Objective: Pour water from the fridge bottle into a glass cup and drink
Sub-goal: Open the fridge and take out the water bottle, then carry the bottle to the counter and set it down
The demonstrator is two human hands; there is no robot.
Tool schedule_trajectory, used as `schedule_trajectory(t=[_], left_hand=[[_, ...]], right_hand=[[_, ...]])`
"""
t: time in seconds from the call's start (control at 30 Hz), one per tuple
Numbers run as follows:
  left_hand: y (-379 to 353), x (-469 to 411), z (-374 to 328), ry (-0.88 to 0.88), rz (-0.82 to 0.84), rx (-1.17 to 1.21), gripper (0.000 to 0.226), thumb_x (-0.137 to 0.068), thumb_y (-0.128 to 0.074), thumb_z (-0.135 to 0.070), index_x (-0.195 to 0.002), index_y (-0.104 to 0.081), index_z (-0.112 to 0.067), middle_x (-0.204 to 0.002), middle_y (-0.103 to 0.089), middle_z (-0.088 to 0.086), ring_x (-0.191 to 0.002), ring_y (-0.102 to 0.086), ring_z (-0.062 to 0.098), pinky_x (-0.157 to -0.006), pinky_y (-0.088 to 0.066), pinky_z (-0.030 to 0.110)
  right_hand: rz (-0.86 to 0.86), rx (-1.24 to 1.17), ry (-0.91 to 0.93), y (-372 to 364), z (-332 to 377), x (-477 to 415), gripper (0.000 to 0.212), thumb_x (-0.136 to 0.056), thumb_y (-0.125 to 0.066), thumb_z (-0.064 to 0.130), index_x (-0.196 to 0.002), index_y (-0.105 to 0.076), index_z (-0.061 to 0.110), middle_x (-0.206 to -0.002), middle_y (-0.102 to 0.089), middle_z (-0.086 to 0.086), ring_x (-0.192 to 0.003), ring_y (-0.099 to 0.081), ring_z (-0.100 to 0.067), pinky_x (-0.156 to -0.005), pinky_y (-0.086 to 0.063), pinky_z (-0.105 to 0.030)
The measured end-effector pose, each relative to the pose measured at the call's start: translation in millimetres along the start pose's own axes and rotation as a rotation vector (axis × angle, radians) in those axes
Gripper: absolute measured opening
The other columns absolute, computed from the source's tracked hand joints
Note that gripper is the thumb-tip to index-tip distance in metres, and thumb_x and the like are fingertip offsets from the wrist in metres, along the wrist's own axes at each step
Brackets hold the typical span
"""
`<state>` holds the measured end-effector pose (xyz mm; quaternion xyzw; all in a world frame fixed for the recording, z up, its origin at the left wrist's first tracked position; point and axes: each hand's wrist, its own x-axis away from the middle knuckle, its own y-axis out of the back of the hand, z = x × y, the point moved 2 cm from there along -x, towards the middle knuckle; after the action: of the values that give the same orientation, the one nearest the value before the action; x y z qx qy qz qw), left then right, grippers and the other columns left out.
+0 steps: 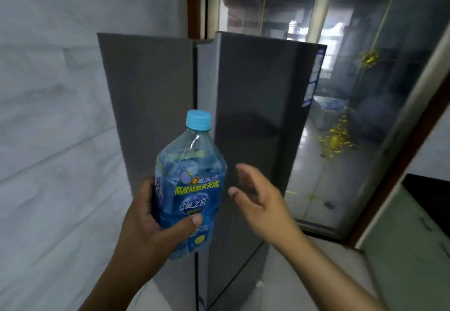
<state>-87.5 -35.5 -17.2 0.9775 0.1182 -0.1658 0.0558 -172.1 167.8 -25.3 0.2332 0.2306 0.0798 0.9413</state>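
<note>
One blue-capped bottle (192, 184) upright in L hand (148, 220) grip; R hand (258, 198) slack-fingered, just beside, apart.

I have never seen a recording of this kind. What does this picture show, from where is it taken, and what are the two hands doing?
There is no machine here, only one picture from a camera worn on a person's head, looking forward and down at their own bare hands. The left hand grips a clear plastic bottle with a blue label, its fingers curled round it. The light blue cap is still on. The right hand is open and reaches toward the right door of a grey fridge. I cannot tell if it touches the door. Behind the fridge is a glass door. No glass cup is in view.
</note>
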Motion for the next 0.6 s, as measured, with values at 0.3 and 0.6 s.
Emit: schedule_trajectory(t=[0.3, 0.6], left_hand=[[-180.1, 46.4, -9.1, 0.016, 0.396, 0.096, 0.066, -0.052, -0.088, -0.029, -0.111, -0.060, -0.031, -0.109, -0.074, 0.000, -0.097, -0.074, 0.019, -0.078, -0.062, 0.037], [-398.5, 149.0, -23.2, 0.109, 0.774, 0.166, 0.079, -0.050, -0.091, -0.032, -0.122, -0.058, -0.026, -0.118, -0.073, 0.003, -0.105, -0.072, 0.023, -0.087, -0.060, 0.047]], right_hand=[[-0.149, -1.030, -0.846, 99.7, -63.7, 154.2, 0.040, -0.100, -0.048, 0.031, -0.103, -0.078, 0.004, -0.095, -0.074, -0.021, -0.070, -0.071, -0.024, -0.072, -0.058, -0.035], [-0.599, -1.183, -0.960, 272.8, -125.4, 318.5, 0.037, -0.091, -0.054, 0.030, -0.099, -0.069, -0.003, -0.074, -0.071, -0.019, -0.057, -0.069, -0.024, -0.056, -0.060, -0.031]])
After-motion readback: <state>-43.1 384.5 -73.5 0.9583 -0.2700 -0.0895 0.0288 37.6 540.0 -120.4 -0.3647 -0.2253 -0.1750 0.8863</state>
